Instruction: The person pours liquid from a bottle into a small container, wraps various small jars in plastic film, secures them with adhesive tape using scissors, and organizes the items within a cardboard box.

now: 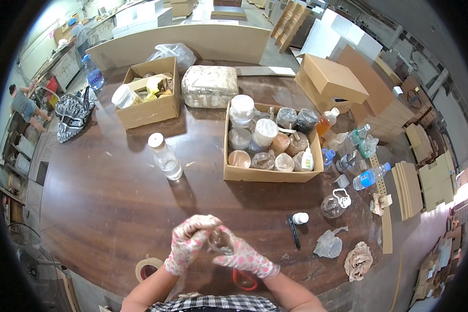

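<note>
Both my hands wear white gloves with pink dots and meet over the near edge of the table. My left hand [188, 243] has its fingers bent and pinched on a small see-through piece of plastic [217, 239]. From the other side my right hand [246, 257] grips the same piece; its exact kind is hard to make out. A red loop [245, 281] lies just below my right hand, the rest of it hidden. Beside my left wrist is a roll of tape [148, 268]. Beyond my hands stands a clear jar with a white lid [165, 156].
An open carton [273, 176] of jars stands mid-table, near another carton [151, 117] and a wrapped block [209, 87]. Bottles, including a blue-labelled water bottle [371, 177], line the right edge. A black marker [293, 232], white small bottle [300, 218] and crumpled paper [358, 261] lie nearer.
</note>
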`<state>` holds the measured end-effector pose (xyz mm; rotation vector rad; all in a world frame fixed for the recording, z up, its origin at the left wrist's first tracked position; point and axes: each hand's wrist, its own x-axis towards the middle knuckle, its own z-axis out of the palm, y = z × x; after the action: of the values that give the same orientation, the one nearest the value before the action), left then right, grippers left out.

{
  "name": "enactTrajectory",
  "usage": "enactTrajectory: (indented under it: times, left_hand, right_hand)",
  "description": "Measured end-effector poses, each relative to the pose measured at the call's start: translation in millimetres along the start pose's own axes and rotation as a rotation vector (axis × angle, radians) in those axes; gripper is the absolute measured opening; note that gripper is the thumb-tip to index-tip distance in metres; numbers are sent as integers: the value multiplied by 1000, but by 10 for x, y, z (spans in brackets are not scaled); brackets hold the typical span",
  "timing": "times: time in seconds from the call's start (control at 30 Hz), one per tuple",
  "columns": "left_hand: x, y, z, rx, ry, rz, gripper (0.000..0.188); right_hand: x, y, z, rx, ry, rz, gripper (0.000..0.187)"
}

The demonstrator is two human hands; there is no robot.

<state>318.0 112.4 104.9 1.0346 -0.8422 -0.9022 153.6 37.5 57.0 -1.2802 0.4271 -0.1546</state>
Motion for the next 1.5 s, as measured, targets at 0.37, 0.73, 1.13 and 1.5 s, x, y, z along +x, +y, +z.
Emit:
enactTrajectory:
  times: [0.37, 0.73, 1.13, 1.5]
  left_hand:
    - [-59, 21, -204, 70, 7, -365, 32]
    - [-49, -86, -175, -64, -51, -434, 33]
    - [-185, -156, -307, 150, -48, -384, 28]
    - [-231, -329, -261, 121, -44, -456, 26]
  right_hand:
    - [-25, -543, -30, 46, 380, -168, 24]
    - [384, -901, -369, 102, 714, -509, 19]
    - [1166, -1130, -1166, -1164, 833, -586, 38]
    - [833, -1015, -1452, -1239, 609, -668, 17]
